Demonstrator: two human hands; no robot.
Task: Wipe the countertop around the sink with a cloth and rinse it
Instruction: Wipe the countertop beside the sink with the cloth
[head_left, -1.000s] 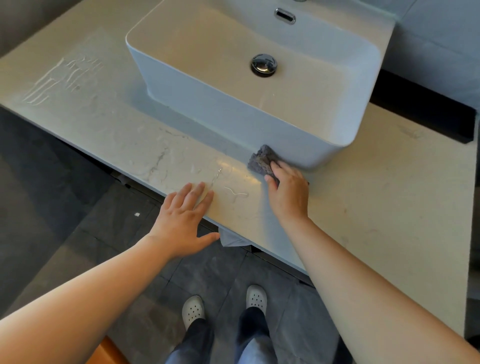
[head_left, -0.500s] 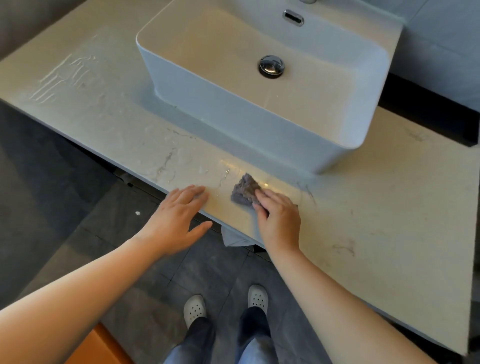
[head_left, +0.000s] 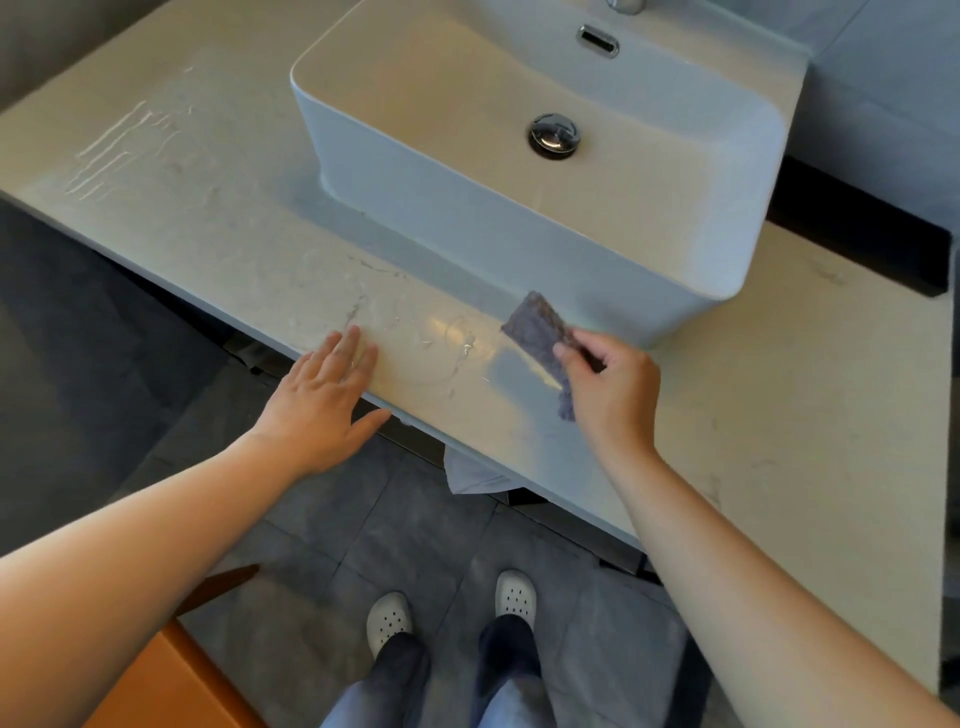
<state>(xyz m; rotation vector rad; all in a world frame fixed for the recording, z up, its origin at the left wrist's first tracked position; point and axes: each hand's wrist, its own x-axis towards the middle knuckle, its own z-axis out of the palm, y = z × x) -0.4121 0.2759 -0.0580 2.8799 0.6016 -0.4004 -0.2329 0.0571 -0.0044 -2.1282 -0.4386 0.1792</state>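
Grey cloth (head_left: 535, 332) is being held over the wet countertop (head_left: 234, 234), in front of the sink (head_left: 519, 228).
Right hand (head_left: 613, 389) is pinching the cloth; left hand (head_left: 322, 395) is lying flat and open on the front edge. Wet streaks (head_left: 452, 338) are shining between them, so wiping seems partly done, and rinsing is not yet begun.

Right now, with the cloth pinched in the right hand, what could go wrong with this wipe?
1. The right hand pinches the grey cloth by an edge, so it may skim the wet smears rather than lift them.
2. The streaks at the far left of the countertop lie away from the cloth and could be missed.
3. The left hand rests flat at the front edge; it might leave prints.
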